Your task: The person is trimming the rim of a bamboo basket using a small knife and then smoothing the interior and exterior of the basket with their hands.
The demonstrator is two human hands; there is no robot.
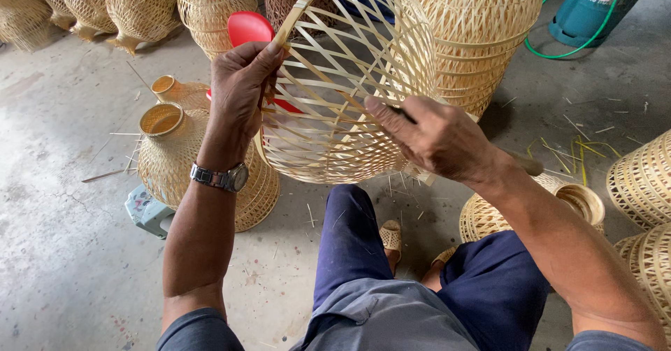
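Your left hand (241,89) closes its grip on the rim of the open-weave bamboo basket frame (342,85), thumb and fingers pinching the top hoop, while your right hand (433,138) wraps shut around a thin dark-tipped tool (521,161) whose handle sticks out behind your wrist, its tip pressed into the weave at the lower side. The frame hangs in the air above your knees, tilted with its mouth toward you. Because only one point of the rim is pinched, a hard push from the tool could twist the frame out of your fingers or snap one of the thin strips. The tip may also slide through a gap toward your left fingers. Just beside your left forearm stands a finished woven lampshade (171,152) on the concrete floor (63,204); a dropped frame would likely knock it.
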